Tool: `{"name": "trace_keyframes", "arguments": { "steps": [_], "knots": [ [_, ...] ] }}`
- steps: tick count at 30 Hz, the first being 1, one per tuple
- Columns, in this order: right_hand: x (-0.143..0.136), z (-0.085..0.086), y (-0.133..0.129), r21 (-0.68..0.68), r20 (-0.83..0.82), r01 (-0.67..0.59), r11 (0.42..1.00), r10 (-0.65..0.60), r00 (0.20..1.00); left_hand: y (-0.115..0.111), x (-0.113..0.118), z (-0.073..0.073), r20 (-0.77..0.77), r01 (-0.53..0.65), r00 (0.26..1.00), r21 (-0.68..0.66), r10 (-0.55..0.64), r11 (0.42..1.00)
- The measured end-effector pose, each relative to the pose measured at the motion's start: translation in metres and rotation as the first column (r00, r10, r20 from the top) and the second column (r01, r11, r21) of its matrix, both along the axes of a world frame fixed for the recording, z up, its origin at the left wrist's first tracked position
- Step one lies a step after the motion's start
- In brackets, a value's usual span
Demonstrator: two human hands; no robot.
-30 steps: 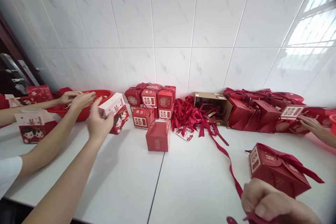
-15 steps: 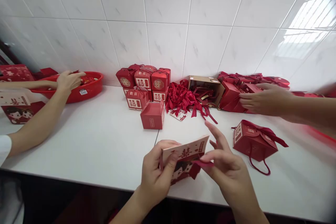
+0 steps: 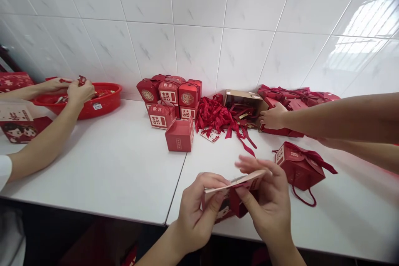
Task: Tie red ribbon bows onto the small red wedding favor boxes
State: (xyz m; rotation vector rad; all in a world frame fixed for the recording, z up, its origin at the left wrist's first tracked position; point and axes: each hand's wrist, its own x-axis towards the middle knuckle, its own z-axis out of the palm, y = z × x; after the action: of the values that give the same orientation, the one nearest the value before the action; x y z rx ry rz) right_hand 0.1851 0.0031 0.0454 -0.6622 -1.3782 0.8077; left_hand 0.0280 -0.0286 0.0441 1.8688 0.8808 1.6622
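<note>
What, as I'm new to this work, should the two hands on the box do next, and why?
Probably steady the box with the left hand and have the right hand press the dark red piece (flap or ribbon, unclear) inward: both hands hold the box, the right thumb lies against that piece, and it seems to stick out.

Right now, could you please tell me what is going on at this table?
The person's left hand and right hand hold a printed red box at the table's near edge. On the left, a co-worker's hands are over a red basin. On the right, another person's hand is at red boxes beside an open carton. A ribbon-tied box sits right of the held one.
</note>
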Motion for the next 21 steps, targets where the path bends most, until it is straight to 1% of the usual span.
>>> {"name": "trace_keyframes", "arguments": {
  "steps": [1,2,3,4,6,7,8,9,11,12,13,14,15,16,17,18,19,20,21],
  "knots": [
    [-0.002,-0.001,0.000,-0.026,-0.017,-0.006,1.000,0.006,1.000,0.002,0.001,-0.002,-0.036,-0.024,0.999,0.016,0.024,1.000],
    [-0.003,-0.002,-0.001,-0.046,-0.024,-0.007,0.999,0.006,1.000,0.003,0.003,-0.003,-0.070,-0.072,0.995,0.031,0.074,0.997],
    [-0.005,-0.003,-0.001,-0.053,-0.025,0.004,0.999,-0.005,1.000,0.005,0.005,-0.006,-0.098,-0.152,0.983,0.048,0.156,0.987],
    [-0.007,-0.003,-0.001,-0.046,-0.032,0.027,0.999,-0.029,0.999,0.008,0.007,-0.008,-0.118,-0.254,0.958,0.075,0.261,0.964],
    [-0.010,-0.003,0.000,-0.011,-0.056,0.080,0.997,-0.081,0.995,0.012,0.012,-0.012,-0.123,-0.450,0.874,0.157,0.469,0.879],
    [-0.012,-0.002,0.000,0.015,-0.066,0.099,0.995,-0.098,0.993,0.014,0.013,-0.014,-0.104,-0.514,0.834,0.208,0.541,0.832],
    [-0.014,-0.001,0.000,0.040,-0.067,0.118,0.992,-0.115,0.991,0.016,0.013,-0.015,-0.077,-0.553,0.805,0.259,0.588,0.792],
    [-0.015,0.000,0.000,0.066,-0.064,0.141,0.988,-0.137,0.989,0.016,0.012,-0.015,-0.056,-0.568,0.790,0.308,0.610,0.764],
    [-0.016,0.002,0.001,0.113,-0.052,0.192,0.975,-0.188,0.981,0.015,0.005,-0.011,-0.058,-0.560,0.780,0.379,0.623,0.737],
    [-0.017,0.003,0.002,0.129,-0.052,0.213,0.968,-0.208,0.977,0.012,0.001,-0.008,-0.092,-0.555,0.773,0.380,0.627,0.740],
    [-0.017,0.004,0.002,0.141,-0.052,0.228,0.963,-0.222,0.974,0.009,-0.004,-0.004,-0.147,-0.550,0.767,0.350,0.624,0.758],
    [-0.016,0.005,0.003,0.154,-0.053,0.238,0.959,-0.233,0.971,0.005,-0.008,0.000,-0.222,-0.535,0.772,0.280,0.596,0.797],
    [-0.016,0.005,0.003,0.169,-0.052,0.247,0.954,-0.242,0.969,0.001,-0.013,0.004,-0.302,-0.504,0.791,0.172,0.532,0.847],
    [-0.015,0.006,0.004,0.182,-0.048,0.258,0.949,-0.254,0.966,-0.003,-0.017,0.008,-0.368,-0.452,0.824,0.035,0.431,0.892],
    [-0.014,0.007,0.004,0.190,-0.043,0.269,0.944,-0.266,0.963,-0.007,-0.021,0.012,-0.406,-0.383,0.859,-0.105,0.312,0.918],
    [-0.014,0.007,0.004,0.194,-0.041,0.280,0.940,-0.278,0.960,-0.011,-0.024,0.014,-0.409,-0.307,0.891,-0.219,0.198,0.926],
    [-0.013,0.008,0.004,0.191,-0.039,0.290,0.938,-0.288,0.957,-0.014,-0.027,0.017,-0.387,-0.240,0.915,-0.299,0.113,0.924],
    [-0.012,0.009,0.004,0.186,-0.040,0.297,0.937,-0.294,0.955,-0.016,-0.030,0.019,-0.355,-0.198,0.933,-0.347,0.068,0.917],
    [-0.012,0.010,0.004,0.182,-0.040,0.299,0.937,-0.297,0.954,-0.017,-0.033,0.020,-0.326,-0.180,0.944,-0.368,0.054,0.912]
  ]
}}
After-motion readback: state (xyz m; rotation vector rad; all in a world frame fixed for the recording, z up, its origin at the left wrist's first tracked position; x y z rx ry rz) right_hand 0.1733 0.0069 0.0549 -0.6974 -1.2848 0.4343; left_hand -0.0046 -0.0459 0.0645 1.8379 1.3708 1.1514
